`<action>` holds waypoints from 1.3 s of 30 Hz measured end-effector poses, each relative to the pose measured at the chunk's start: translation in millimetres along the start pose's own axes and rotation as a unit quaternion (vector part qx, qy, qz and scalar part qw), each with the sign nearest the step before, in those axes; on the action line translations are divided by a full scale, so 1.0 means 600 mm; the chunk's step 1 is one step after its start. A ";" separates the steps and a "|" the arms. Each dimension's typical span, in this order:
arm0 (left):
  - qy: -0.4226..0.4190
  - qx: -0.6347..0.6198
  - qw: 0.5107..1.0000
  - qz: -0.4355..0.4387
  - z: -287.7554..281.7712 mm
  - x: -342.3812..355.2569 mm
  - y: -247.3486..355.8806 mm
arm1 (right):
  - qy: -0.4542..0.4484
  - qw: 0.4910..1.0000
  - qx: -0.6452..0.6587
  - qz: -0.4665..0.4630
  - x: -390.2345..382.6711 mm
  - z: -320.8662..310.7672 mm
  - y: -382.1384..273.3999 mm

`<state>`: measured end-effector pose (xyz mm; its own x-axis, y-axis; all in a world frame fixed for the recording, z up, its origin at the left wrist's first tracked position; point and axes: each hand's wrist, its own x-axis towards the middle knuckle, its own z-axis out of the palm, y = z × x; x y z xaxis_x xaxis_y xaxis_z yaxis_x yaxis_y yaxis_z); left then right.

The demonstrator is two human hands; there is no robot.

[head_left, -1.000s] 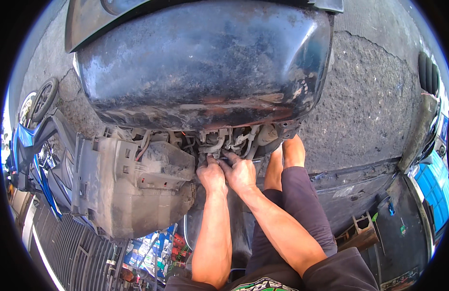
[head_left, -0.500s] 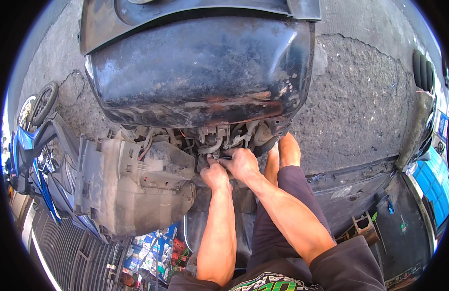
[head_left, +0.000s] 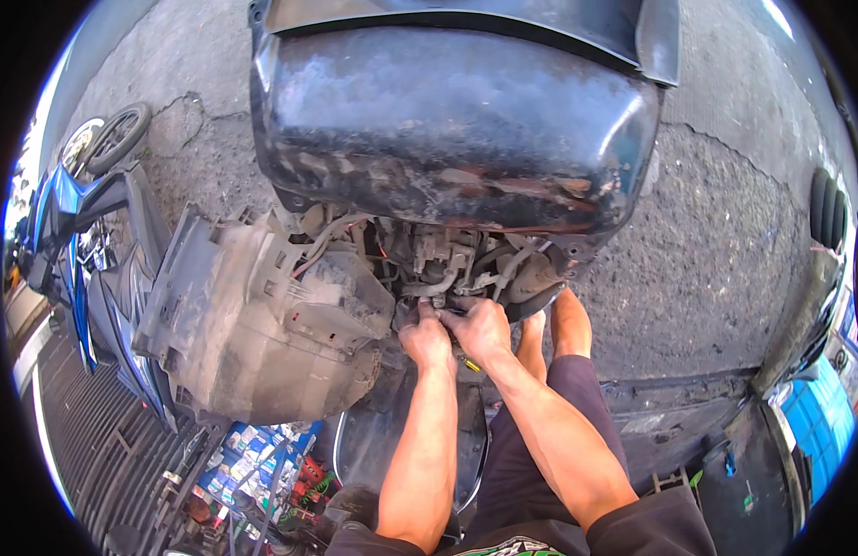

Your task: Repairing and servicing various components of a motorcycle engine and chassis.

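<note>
Both of my hands work side by side in the head view, under the raised black seat tub (head_left: 457, 120) of a stripped scooter: left hand (head_left: 425, 338) and right hand (head_left: 482, 329) are touching each other, fingers curled closed into the cluster of hoses and metal fittings (head_left: 443, 269) just below the tub's lower rim, though what exactly each grips is hidden by my own knuckles. A yellow-tipped tool (head_left: 470, 365) shows just under the right wrist; I cannot tell whether it is held. Compared with one second ago, the tub and engine bay fill more of the picture and my hands sit closer together on the same fitting, which I judge to mean the work has settled on this one point rather than moved on. To the left hangs the dusty grey plastic housing (head_left: 262, 324), apart from my hands. As for containers, a low tray (head_left: 253, 463) at the lower left holds small mixed parts and packets, too small to identify; a blue drum (head_left: 823, 417) stands at far right, contents unseen
</note>
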<state>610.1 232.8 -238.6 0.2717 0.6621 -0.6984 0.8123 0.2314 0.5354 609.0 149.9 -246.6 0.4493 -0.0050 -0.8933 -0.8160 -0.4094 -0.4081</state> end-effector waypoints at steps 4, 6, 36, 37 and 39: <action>0.072 -0.074 0.995 0.002 -0.014 0.026 -0.040 | 0.012 1.000 0.007 -0.018 -0.010 0.021 -0.008; 0.005 -0.190 0.982 -0.008 -0.011 0.007 -0.037 | 0.027 0.999 0.026 -0.030 -0.003 0.017 0.008; -0.095 0.184 0.898 0.388 0.069 0.054 0.102 | -0.020 0.973 -0.194 -0.126 -0.088 -0.182 -0.006; -0.119 0.199 0.900 0.369 0.079 0.061 0.106 | -0.014 0.970 -0.194 -0.148 -0.085 -0.185 0.011; -0.132 0.143 0.923 0.332 0.075 0.069 0.115 | -0.034 0.975 -0.186 -0.119 -0.089 -0.182 0.011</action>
<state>700.4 244.1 -252.0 0.8439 0.3845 -0.3741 0.5149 -0.3849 0.7660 619.1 47.7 -180.9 0.5744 0.1862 -0.7971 -0.4978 -0.6936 -0.5207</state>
